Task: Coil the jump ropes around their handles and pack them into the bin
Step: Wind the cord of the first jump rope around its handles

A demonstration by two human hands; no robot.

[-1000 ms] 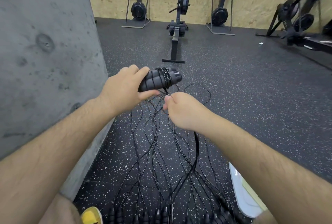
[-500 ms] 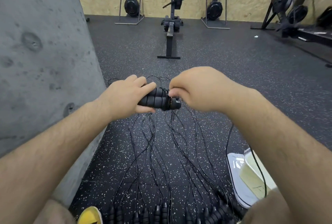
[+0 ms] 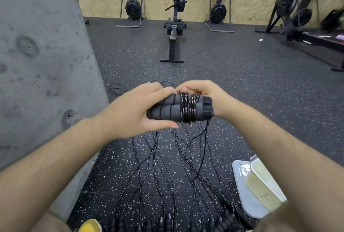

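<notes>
Gripping a pair of black foam handles (image 3: pixel 173 109) side by side, the left hand (image 3: pixel 135 110) closes on their left ends, thumb under, fingers over the top. Handles lie roughly level, held above the floor at mid-frame. Several turns of black cord (image 3: pixel 189 107) with pale flecks are wound around both handles toward their right end, just short of the hard black end caps (image 3: pixel 207 107).

Right hand (image 3: pixel 206 94) sits behind and above the coil, fingers curled down onto the upper handle beside the wraps; fingertips meet the left hand's fingers at the top. Whether it pinches the cord itself cannot be told, since the handles hide the fingertips. A loose strand (image 3: pixel 205 138) hangs from under the coil down toward the floor.

Below the hands, many thin black jump ropes (image 3: pixel 158 166) lie spread over the speckled rubber floor (image 3: pixel 242 82), running toward the viewer; their handles (image 3: pixel 163 221) line the bottom edge of the frame. A few loops (image 3: pixel 117 88) lie farther out, near the concrete wall (image 3: pixel 42 64) on the left.

Pale bin (image 3: pixel 260 181) at lower right, resting on its white lid (image 3: pixel 242 190), partly hidden by the right forearm. Yellow shoe tip (image 3: pixel 90 226) at bottom left. Rowing machine (image 3: pixel 175 26) stands well beyond on the floor.
</notes>
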